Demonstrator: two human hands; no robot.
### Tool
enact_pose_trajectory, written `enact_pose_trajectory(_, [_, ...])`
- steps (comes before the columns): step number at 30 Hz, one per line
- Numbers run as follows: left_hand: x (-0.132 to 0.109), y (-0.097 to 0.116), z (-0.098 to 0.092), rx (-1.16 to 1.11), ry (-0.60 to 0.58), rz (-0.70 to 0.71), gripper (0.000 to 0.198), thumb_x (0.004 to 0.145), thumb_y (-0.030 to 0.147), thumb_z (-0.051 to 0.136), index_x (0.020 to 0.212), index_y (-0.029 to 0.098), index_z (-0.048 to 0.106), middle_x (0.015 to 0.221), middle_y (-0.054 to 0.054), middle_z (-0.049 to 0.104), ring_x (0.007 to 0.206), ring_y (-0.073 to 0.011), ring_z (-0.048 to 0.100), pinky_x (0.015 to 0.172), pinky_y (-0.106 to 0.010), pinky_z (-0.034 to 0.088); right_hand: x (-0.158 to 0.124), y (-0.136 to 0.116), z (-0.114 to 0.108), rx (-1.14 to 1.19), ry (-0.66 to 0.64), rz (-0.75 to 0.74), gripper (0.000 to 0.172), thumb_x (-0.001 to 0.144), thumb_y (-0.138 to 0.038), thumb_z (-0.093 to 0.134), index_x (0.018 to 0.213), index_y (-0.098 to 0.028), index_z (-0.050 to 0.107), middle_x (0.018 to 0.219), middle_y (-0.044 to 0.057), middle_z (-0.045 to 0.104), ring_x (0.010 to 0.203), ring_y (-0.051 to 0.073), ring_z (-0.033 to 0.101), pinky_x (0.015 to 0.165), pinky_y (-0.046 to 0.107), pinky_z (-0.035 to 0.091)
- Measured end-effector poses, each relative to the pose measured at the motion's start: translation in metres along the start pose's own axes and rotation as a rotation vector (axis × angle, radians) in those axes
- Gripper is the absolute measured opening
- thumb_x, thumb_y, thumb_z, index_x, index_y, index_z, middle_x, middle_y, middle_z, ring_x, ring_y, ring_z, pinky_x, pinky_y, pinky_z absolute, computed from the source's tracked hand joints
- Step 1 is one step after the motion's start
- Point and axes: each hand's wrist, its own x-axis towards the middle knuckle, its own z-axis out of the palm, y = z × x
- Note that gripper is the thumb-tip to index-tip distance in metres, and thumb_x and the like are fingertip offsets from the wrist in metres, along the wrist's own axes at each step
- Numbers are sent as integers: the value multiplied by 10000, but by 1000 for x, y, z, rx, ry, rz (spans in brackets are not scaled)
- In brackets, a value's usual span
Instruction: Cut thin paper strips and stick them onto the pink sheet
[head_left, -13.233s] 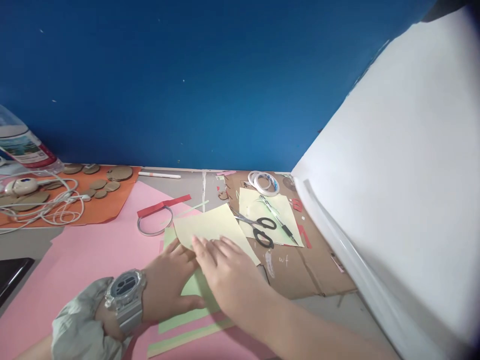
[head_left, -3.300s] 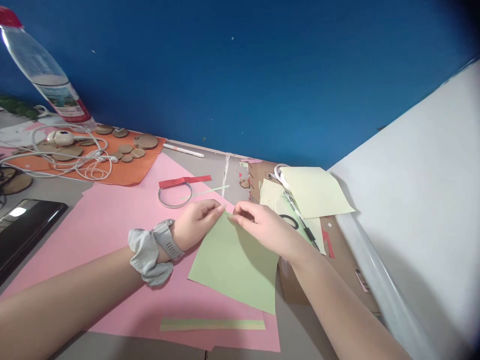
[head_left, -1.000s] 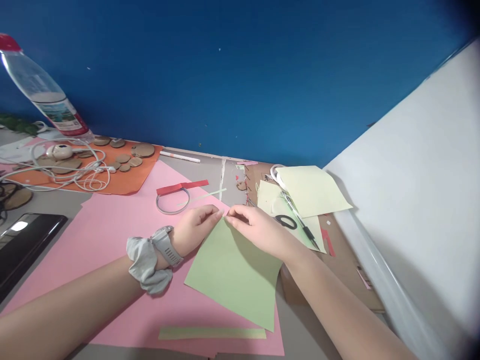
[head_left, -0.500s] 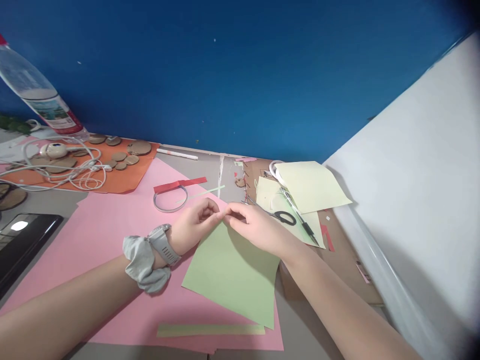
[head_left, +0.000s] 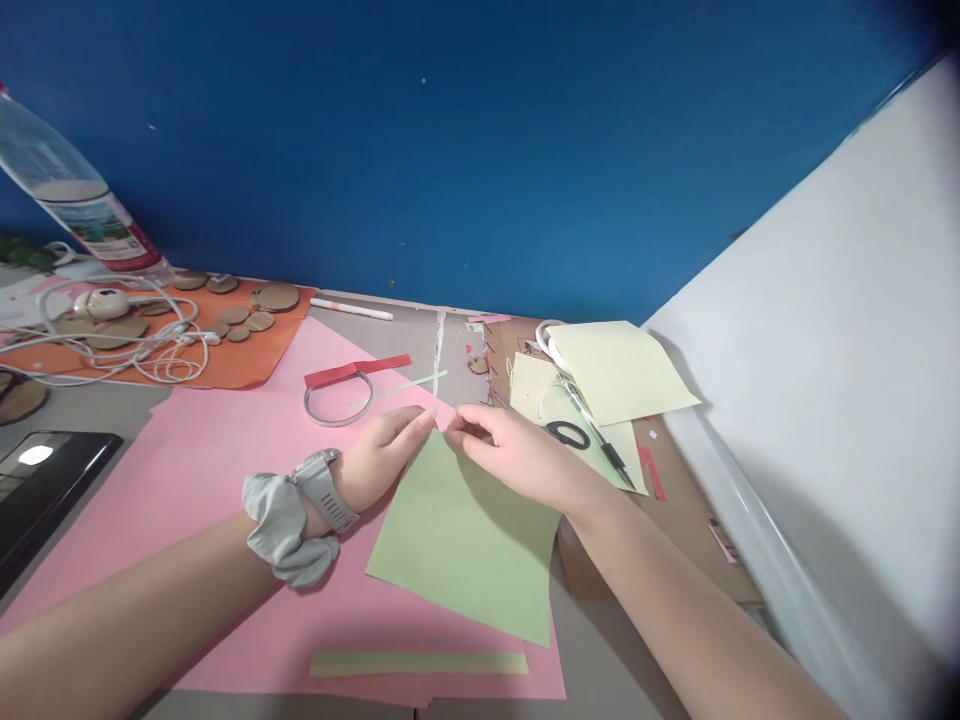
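One smooth, squarish green sheet (head_left: 466,545) lies at our clock's centre, over broad pink paper (head_left: 210,470). Our left hand (head_left: 379,460) and right hand (head_left: 514,452) meet its edge near twelve, fingers bent toward thumbs; whether they pinch it, we cannot tell. We have a slim round ring (head_left: 337,424) toward ten, a straight paper strip (head_left: 420,664) toward six.

Blue wall (head_left: 450,150) across back w/ sm. pale specks; white wall (head_left: 825,280) on R, meets it; grey surface (head_left: 604,665) below.
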Motion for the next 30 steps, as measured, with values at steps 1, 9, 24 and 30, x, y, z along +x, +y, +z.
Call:
enact_pose_trajectory(1, [0, 0, 0, 18, -2, -3, 393, 921, 473, 334, 677, 185, 442, 579, 55, 348, 544, -95, 342, 511, -232, 302, 0, 0, 0, 2, 5, -2, 260, 917, -453, 379, 787, -253, 483, 656, -57, 441, 554, 101, 357, 489, 229, 243])
enact_pose_trajectory(9, [2, -2, 1, 76, 32, 40, 320, 905, 435, 395, 734, 182, 491, 642, 39, 415, 608, -105, 382, 555, -225, 337, 6, 9, -1, 40, -22, 11, 392, 919, -555, 314, 756, -233, 468, 646, -46, 379, 575, 111, 358, 534, 244, 259])
enact_pose_trajectory(24, [0, 2, 1, 79, -40, 29, 352, 888, 465, 403, 762, 167, 541, 586, 55, 362, 542, -93, 325, 494, -227, 274, 5, 7, 3, 14, -27, -4, 302, 913, -496, 374, 778, -251, 491, 646, -60, 395, 564, 101, 345, 502, 236, 234])
enact_pose_trajectory(30, [1, -2, 0, 102, -15, 45, 351, 899, 450, 388, 678, 182, 435, 598, 55, 339, 560, -90, 318, 514, -221, 283, 6, 7, 6, 32, -13, -27, 316, 912, -485, 392, 734, -228, 436, 637, -59, 354, 559, 98, 317, 505, 238, 222])
